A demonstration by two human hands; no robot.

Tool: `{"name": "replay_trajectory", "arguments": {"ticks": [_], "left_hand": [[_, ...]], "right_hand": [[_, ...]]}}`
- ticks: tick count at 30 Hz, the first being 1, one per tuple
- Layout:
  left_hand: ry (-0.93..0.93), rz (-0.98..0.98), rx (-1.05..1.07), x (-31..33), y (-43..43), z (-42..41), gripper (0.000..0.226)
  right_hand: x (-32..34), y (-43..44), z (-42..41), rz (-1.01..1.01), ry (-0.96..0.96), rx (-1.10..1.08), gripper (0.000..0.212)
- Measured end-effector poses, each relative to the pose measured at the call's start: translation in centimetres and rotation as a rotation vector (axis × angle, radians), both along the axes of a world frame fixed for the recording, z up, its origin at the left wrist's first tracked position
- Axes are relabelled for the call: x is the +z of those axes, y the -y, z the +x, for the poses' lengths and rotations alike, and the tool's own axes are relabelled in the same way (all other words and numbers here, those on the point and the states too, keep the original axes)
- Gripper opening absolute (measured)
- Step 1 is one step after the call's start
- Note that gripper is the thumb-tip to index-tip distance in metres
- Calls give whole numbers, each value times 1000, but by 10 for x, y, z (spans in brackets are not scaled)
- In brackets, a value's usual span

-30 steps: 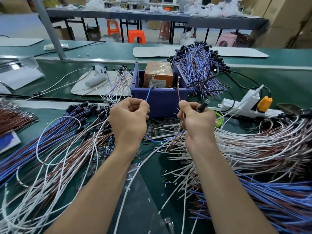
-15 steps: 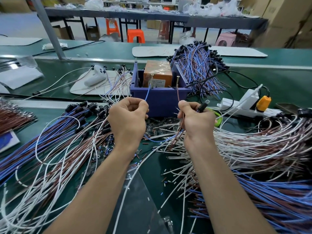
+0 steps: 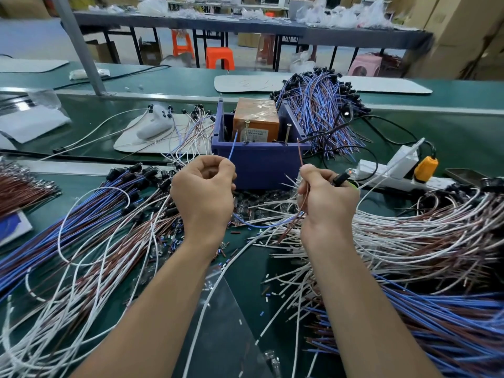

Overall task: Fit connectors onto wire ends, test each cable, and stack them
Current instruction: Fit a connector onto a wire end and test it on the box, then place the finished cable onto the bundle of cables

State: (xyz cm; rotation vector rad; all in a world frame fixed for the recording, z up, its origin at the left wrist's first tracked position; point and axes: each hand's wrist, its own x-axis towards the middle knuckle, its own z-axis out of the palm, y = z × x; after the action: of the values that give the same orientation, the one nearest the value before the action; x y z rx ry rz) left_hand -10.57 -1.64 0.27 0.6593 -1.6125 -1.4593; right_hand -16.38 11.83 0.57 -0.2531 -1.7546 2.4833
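Pinches a blue wire [image 3: 233,145] between thumb and curled fingers of the left hand [image 3: 203,197], bare tip raised toward the left screw [image 3: 247,130] standing at the front wall of the bin [image 3: 259,167]. Grips a brown wire [image 3: 300,152] in the right hand [image 3: 326,203], likewise curled, tip up just beside the right screw [image 3: 288,133]; clamps the cable's black connector [image 3: 341,179] in the same fist, nose poking out to the right. Reads as the test step: spreads the two ends apart so each can meet its own screw, presumably contacts fed from the orange block [image 3: 256,120] inside the bin. Cannot tell whether either tip touches metal. Shows a reddish glint at the connector's nose, possibly a lit lamp. Lets the slack loop down between the wrists onto the middle of the surface [image 3: 463,137]. Finds finished bundles [image 3: 319,110] behind the bin toward the far edge, handy for stacking, and bare-ended stock [image 3: 409,241] fanned in from the right edge, within easy reach.
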Motion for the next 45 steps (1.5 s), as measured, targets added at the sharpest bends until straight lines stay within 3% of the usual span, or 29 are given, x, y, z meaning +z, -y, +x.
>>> {"name": "replay_trajectory", "arguments": {"ticks": [7,14,19,26,33,35,38,39,42,45], "left_hand": [[-92,59,-105,9,-8,8,13],[79,428,-837,31,-25,16,20],[136,476,-989,37,-55,26,16],[268,192,-875,46,-90,29,19],[449,-401,-940,48,-124,30,11],[484,-493,-988,51,-128,29,7],[550,-695,-974,52,-130,29,12],[571,-764,-958,51,-130,30,16],[599,-848,-920,44,-135,37,25],[583,-1033,-736,35,-141,42,22]], "right_hand": [[19,-8,11,-59,9,192,44],[45,-33,28,250,81,418,22],[53,-72,51,331,87,497,15],[91,-181,77,149,143,229,22],[104,-279,81,349,270,-45,22],[96,-296,76,578,269,-105,22],[87,-310,71,1392,305,-218,26],[86,-309,71,1549,307,-230,26],[81,-297,65,1624,231,-178,25],[75,-289,57,1662,147,-139,28]]}}
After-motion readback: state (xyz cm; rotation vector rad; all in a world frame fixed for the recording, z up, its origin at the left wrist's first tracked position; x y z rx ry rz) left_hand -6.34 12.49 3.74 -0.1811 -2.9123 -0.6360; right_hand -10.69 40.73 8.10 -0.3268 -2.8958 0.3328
